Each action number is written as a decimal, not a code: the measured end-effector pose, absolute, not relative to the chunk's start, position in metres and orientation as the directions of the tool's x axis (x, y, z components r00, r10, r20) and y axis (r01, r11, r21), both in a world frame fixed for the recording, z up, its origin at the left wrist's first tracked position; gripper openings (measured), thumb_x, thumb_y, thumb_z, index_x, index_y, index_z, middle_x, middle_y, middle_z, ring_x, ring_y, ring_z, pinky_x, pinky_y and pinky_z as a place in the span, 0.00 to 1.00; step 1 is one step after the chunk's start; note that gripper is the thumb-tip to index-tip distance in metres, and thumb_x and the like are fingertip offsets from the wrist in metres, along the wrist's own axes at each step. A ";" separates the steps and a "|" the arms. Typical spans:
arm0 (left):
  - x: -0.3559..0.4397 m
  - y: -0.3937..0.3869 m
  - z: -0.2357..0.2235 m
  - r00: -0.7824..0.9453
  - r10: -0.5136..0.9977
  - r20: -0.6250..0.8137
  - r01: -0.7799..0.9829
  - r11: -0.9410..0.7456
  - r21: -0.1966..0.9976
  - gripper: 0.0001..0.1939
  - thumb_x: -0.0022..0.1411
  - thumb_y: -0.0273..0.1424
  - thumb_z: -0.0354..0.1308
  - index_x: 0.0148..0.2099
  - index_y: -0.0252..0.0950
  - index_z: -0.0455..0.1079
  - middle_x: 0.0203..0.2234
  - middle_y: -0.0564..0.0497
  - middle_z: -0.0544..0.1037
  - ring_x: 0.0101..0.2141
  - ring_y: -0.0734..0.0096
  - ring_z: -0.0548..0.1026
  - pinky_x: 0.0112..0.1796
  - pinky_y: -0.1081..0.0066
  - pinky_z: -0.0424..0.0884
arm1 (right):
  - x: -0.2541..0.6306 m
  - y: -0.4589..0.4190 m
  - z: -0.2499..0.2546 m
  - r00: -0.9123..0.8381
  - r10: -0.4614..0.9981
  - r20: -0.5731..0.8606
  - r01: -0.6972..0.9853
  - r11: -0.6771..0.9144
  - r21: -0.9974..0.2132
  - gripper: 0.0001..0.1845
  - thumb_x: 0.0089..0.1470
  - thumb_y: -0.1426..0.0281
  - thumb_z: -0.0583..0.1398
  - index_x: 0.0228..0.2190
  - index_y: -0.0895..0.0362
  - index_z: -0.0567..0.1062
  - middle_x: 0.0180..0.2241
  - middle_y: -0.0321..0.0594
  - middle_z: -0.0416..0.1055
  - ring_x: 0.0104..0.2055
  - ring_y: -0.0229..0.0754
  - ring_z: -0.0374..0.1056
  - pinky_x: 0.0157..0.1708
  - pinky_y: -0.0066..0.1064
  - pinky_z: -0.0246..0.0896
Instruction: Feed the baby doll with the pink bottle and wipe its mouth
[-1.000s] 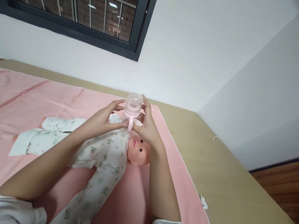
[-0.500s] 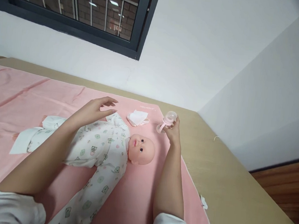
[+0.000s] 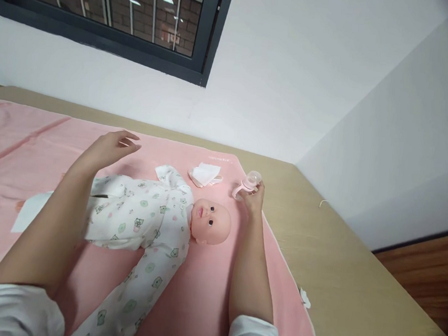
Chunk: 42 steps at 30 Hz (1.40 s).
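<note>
A baby doll (image 3: pixel 151 224) in a white patterned sleepsuit lies on its back on a pink blanket (image 3: pixel 203 303), head to the right. My right hand (image 3: pixel 253 198) is closed on a pink pacifier with a clear cap (image 3: pixel 248 183), low over the blanket's far right corner beside the doll's head. My left hand (image 3: pixel 111 146) hovers open, fingers spread, above the blanket past the doll's body, holding nothing.
A folded white cloth (image 3: pixel 205 174) lies on the blanket just beyond the doll's head. The blanket covers a tan mattress (image 3: pixel 347 285) set against white walls. A dark-framed window (image 3: pixel 104 8) is above. Wooden floor (image 3: pixel 431 272) shows at the right.
My hands parted from the pacifier held above the doll. The right hand carried it right and down to the blanket corner; the left hand drew back to the left, open.
</note>
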<state>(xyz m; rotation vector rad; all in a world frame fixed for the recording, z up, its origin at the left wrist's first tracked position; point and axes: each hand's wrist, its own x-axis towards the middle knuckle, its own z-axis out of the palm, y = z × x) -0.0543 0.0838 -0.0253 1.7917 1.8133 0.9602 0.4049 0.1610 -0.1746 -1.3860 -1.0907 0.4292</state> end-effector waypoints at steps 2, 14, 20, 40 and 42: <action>-0.057 0.084 -0.025 -0.088 0.981 0.173 0.683 -0.067 0.727 0.23 0.61 0.45 0.57 0.54 0.39 0.70 0.50 0.47 0.75 0.48 0.58 0.72 0.47 0.62 0.67 | 0.407 0.162 -0.176 0.492 0.797 0.351 0.353 0.185 -0.917 0.54 0.26 0.68 0.68 0.58 0.51 0.59 0.56 0.47 0.58 0.45 0.45 0.67 0.51 0.47 0.64; -0.059 0.083 -0.024 -0.089 0.972 0.218 0.693 -0.097 0.714 0.24 0.56 0.49 0.57 0.51 0.42 0.72 0.46 0.49 0.77 0.45 0.56 0.75 0.44 0.63 0.70 | 0.402 0.158 -0.177 0.546 0.768 0.334 0.337 0.163 -0.927 0.55 0.23 0.66 0.69 0.57 0.54 0.60 0.59 0.51 0.51 0.48 0.47 0.66 0.53 0.44 0.64; -0.062 0.076 -0.018 -0.043 0.967 0.249 0.677 -0.155 0.720 0.24 0.58 0.50 0.56 0.51 0.42 0.72 0.47 0.49 0.77 0.45 0.57 0.75 0.44 0.63 0.70 | 0.400 0.158 -0.185 0.519 0.755 0.401 0.301 0.278 -0.912 0.56 0.26 0.63 0.68 0.59 0.51 0.55 0.61 0.50 0.49 0.48 0.47 0.67 0.54 0.47 0.63; -0.064 0.047 0.002 0.140 0.914 0.381 0.698 -0.364 0.617 0.21 0.63 0.47 0.53 0.52 0.42 0.70 0.50 0.49 0.76 0.47 0.56 0.74 0.46 0.61 0.71 | 0.394 0.139 -0.186 0.501 0.789 0.357 0.155 0.324 -0.933 0.61 0.30 0.61 0.70 0.62 0.47 0.49 0.64 0.49 0.49 0.57 0.51 0.65 0.57 0.48 0.61; -0.052 0.026 0.015 0.305 0.859 0.411 0.659 -0.502 0.561 0.20 0.65 0.46 0.52 0.53 0.43 0.70 0.51 0.51 0.75 0.50 0.56 0.73 0.48 0.61 0.70 | 0.395 0.136 -0.186 0.524 0.782 0.336 0.134 0.314 -0.940 0.60 0.28 0.61 0.71 0.61 0.48 0.51 0.63 0.49 0.51 0.56 0.50 0.65 0.58 0.47 0.60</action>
